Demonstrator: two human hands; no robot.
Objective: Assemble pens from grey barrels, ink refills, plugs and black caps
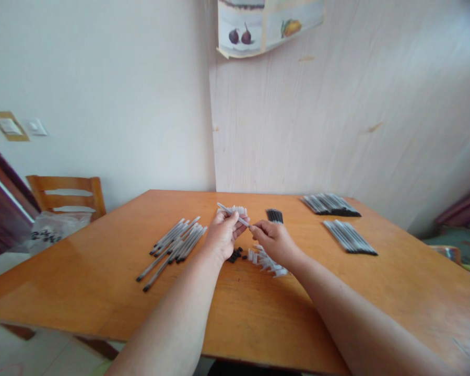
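My left hand (224,232) is closed around a pale, see-through pen (231,211), which slants down to the right over the table. At the pen's lower right end, the thumb and fingers of my right hand (274,240) are pinched together. A small dark spot shows there, but whatever those fingertips hold is hidden. Below the hands lie small black plugs (235,255) and a heap of whitish clear caps (267,260). More whitish pieces (241,210) lie behind my left hand. Beyond my right hand is a bundle of thin black-ended sticks (274,215).
On the wooden table (102,271), loose pens with dark ends (176,243) lie to the left. Two neat rows of pens, a far one (329,204) and a nearer one (349,236), lie at right. A chair (66,190) and a plastic bag (55,230) stand beyond the left edge.
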